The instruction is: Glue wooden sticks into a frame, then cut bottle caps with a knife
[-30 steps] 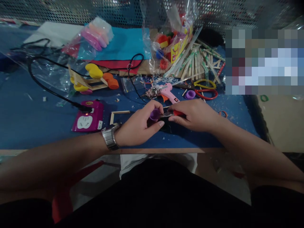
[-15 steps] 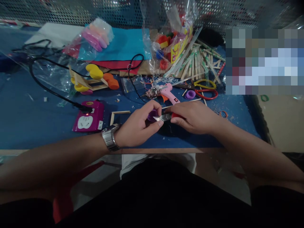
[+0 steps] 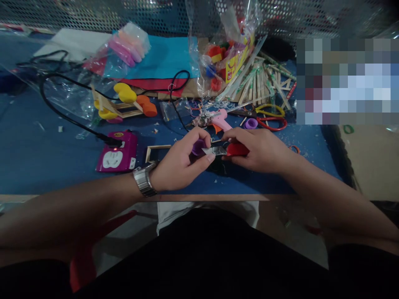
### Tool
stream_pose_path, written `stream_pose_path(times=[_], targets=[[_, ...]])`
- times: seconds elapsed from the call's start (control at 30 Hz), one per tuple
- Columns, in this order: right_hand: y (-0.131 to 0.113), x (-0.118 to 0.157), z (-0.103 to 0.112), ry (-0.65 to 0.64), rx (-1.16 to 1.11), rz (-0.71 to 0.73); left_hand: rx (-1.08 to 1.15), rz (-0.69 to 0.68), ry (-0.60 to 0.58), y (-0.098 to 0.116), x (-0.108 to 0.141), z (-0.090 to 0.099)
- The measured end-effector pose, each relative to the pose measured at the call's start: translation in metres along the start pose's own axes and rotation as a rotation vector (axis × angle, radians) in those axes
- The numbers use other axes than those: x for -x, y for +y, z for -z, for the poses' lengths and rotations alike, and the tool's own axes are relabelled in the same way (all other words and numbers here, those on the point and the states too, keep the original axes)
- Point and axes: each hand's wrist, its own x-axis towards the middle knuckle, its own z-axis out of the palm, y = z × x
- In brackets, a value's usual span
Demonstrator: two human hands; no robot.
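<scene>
My left hand [image 3: 182,164], with a metal watch on the wrist, pinches a small purple plastic cap [image 3: 197,148] between its thumb and fingers. My right hand [image 3: 264,150] is closed on the red handle of a utility knife [image 3: 236,149]. The blade points left, its tip at the purple cap and close to my left thumb; whether it has cut in, I cannot tell. Just left of my left hand lies a wooden stick frame [image 3: 149,154], partly hidden by that hand. A pink glue gun [image 3: 222,119] rests beyond both hands.
A purple power socket [image 3: 132,145] with a black cord sits at left. Behind it is a stick model with yellow and orange pieces [image 3: 124,93]. Scissors [image 3: 270,123], another purple cap [image 3: 250,123] and a stick pile [image 3: 254,83] lie at right. A cardboard box [image 3: 368,162] is far right.
My right hand has shifted slightly up and its grip has moved, so more of the red knife handle shows. My left hand and the purple cap have barely moved.
</scene>
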Motion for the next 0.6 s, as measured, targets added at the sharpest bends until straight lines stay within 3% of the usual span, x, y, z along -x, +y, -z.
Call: stream_pose_path(times=[0.17,0.33,0.6], targets=[[0.0090,-0.0027,0.0015,0.022,-0.090,0.120,-0.023,0.002,0.027,0.0001,-0.0021,0.0014],[0.0083,-0.0033,0.0025,0.009,-0.096,0.115,-0.038,-0.008,0.039,-0.0010,-0.0022,0.0012],[0.0105,0.0004,0.0012,0.188,-0.154,0.235,-0.002,-0.055,0.078,-0.0031,-0.0029,0.0024]])
